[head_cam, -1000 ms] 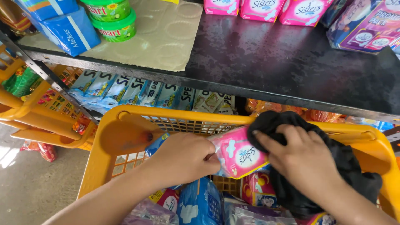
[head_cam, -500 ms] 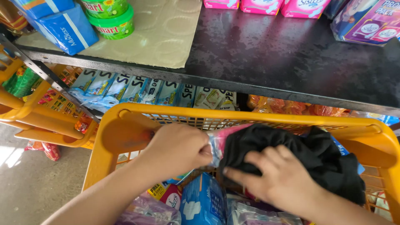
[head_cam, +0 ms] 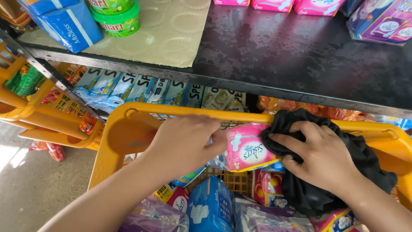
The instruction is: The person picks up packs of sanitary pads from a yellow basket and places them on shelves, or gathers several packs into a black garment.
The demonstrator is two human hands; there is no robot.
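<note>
The left hand (head_cam: 184, 141) grips one end of a pink packet (head_cam: 246, 148), its fingers curled shut around the packet's left edge. The packet sits over the yellow basket (head_cam: 124, 137), just below the basket's far rim, lying roughly level. The right hand (head_cam: 319, 157) presses a black cloth (head_cam: 313, 195) against the packet's right end. Its fingers are spread and bent over the cloth, holding it down flat rather than pinching it. The cloth bunches up at the packet and trails down past the wrist into the basket's right side.

Inside the basket, below both hands, lie more packs: a blue pack (head_cam: 210, 208) in the middle, a purple-toned pack (head_cam: 156, 219) to its left, and pink packs (head_cam: 270, 189) under the cloth.

A dark shelf (head_cam: 274, 56) runs across the view above the basket. A sheet of beige cardboard (head_cam: 171, 32) lies on its left part. At the shelf's left end stand a blue pack (head_cam: 64, 23) and green tubs (head_cam: 116, 15). Pink packs (head_cam: 317, 5) line the shelf's far edge. Under the shelf, behind the basket rim, a row of pale blue sachets (head_cam: 128, 88) hangs. Further yellow baskets (head_cam: 30, 111) stand to the left over a grey floor (head_cam: 30, 189).
</note>
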